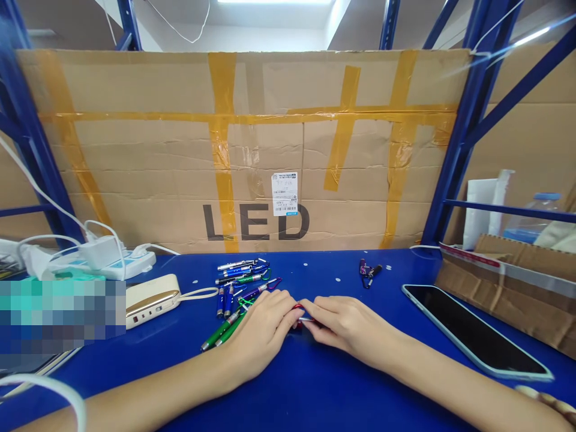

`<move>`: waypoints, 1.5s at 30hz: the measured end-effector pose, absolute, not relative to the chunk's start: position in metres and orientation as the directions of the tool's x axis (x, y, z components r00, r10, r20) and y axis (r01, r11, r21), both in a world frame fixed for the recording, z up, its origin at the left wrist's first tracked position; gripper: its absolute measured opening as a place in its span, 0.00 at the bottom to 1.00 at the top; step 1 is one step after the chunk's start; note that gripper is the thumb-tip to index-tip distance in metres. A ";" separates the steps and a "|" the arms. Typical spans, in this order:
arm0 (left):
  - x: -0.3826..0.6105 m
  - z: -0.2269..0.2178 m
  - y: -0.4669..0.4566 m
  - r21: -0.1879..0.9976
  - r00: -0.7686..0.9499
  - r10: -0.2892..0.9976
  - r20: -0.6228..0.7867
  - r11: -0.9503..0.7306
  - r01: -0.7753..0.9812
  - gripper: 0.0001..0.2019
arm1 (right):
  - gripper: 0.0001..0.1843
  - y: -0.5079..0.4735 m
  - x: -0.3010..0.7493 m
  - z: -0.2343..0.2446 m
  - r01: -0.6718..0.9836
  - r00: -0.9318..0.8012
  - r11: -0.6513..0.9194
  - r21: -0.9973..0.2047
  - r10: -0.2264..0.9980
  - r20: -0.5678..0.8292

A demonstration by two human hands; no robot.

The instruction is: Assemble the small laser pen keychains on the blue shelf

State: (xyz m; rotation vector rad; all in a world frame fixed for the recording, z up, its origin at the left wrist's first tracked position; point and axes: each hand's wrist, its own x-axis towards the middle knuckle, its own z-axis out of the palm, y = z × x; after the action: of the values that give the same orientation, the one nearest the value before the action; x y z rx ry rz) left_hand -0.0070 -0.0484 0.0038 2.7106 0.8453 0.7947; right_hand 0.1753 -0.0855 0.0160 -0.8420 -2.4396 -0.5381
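Head view: my left hand [261, 331] and right hand [350, 327] pinch a red carabiner penlight [300, 315] fingertip to fingertip; one purple-clipped penlight [368, 273] lies set apart, and the penlight heap [238, 281] is left.

carabiner [299, 311]: red | pen lights [237, 270]: blue, green, silver | bench [315, 396]: blue | packing tape [220, 150]: orange on cardboard [148, 180]

Keychain pens [238, 288] lie left of what seems a tablet [474, 330].
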 end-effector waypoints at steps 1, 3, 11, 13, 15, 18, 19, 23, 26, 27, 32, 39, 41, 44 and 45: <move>-0.007 0.004 -0.049 0.332 0.693 0.577 0.432 -0.816 0.472 0.16 | 0.21 -0.085 0.176 0.016 0.649 -0.682 0.736 0.191 0.452 0.575; -0.008 0.005 -0.050 0.335 0.689 0.585 0.427 -0.810 0.481 0.16 | 0.21 -0.085 0.176 0.015 0.649 -0.667 0.748 0.141 0.469 0.579; -0.007 0.005 -0.052 0.353 0.675 0.608 0.418 -0.793 0.496 0.14 | 0.20 -0.084 0.177 0.017 0.648 -0.563 0.758 -0.072 0.541 0.624; -0.007 0.004 -0.053 0.355 0.676 0.611 0.412 -0.791 0.499 0.13 | 0.19 -0.084 0.178 0.016 0.647 -0.532 0.755 -0.112 0.551 0.643; -0.008 0.003 -0.053 0.356 0.676 0.613 0.408 -0.789 0.501 0.12 | 0.19 -0.083 0.178 0.015 0.646 -0.504 0.752 -0.133 0.551 0.666; -0.008 0.003 -0.053 0.344 0.666 0.612 0.425 -0.790 0.507 0.13 | 0.19 -0.083 0.177 0.014 0.643 -0.476 0.753 -0.141 0.536 0.697; -0.008 0.003 -0.053 0.336 0.663 0.614 0.429 -0.790 0.513 0.14 | 0.19 -0.083 0.176 0.013 0.643 -0.469 0.752 -0.142 0.534 0.703; -0.007 0.002 -0.053 0.306 0.658 0.617 0.431 -0.786 0.537 0.14 | 0.18 -0.083 0.174 0.012 0.649 -0.446 0.744 -0.161 0.543 0.711; -0.006 0.002 -0.052 0.295 0.656 0.603 0.454 -0.796 0.528 0.13 | 0.18 -0.084 0.174 0.011 0.655 -0.432 0.732 -0.187 0.567 0.701; -0.006 0.002 -0.052 0.293 0.658 0.596 0.460 -0.802 0.521 0.13 | 0.18 -0.084 0.173 0.010 0.655 -0.429 0.729 -0.198 0.575 0.696; -0.005 0.004 -0.053 0.277 0.687 0.569 0.453 -0.822 0.498 0.12 | 0.16 -0.082 0.172 0.007 0.648 -0.412 0.723 -0.239 0.597 0.688; -0.006 0.008 -0.055 0.360 0.627 0.660 0.415 -0.752 0.553 0.13 | 0.14 -0.072 0.190 0.019 0.828 -0.314 0.501 -0.250 0.785 0.534; -0.007 0.010 -0.055 0.389 0.610 0.677 0.412 -0.736 0.555 0.12 | 0.15 -0.069 0.198 0.022 0.891 -0.283 0.407 -0.199 0.843 0.458; -0.008 0.010 -0.054 0.409 0.604 0.682 0.412 -0.731 0.546 0.13 | 0.15 -0.066 0.209 0.021 0.953 -0.250 0.297 -0.064 0.887 0.387; -0.008 0.010 -0.053 0.410 0.608 0.679 0.412 -0.734 0.542 0.14 | 0.14 -0.065 0.213 0.020 0.962 -0.248 0.273 -0.014 0.893 0.375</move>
State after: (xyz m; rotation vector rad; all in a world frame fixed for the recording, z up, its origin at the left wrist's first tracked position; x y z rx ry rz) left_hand -0.0082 -0.0534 0.0099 2.5915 1.0030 0.8154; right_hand 0.2127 -0.0654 0.0202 -1.6971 -2.2388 -0.3142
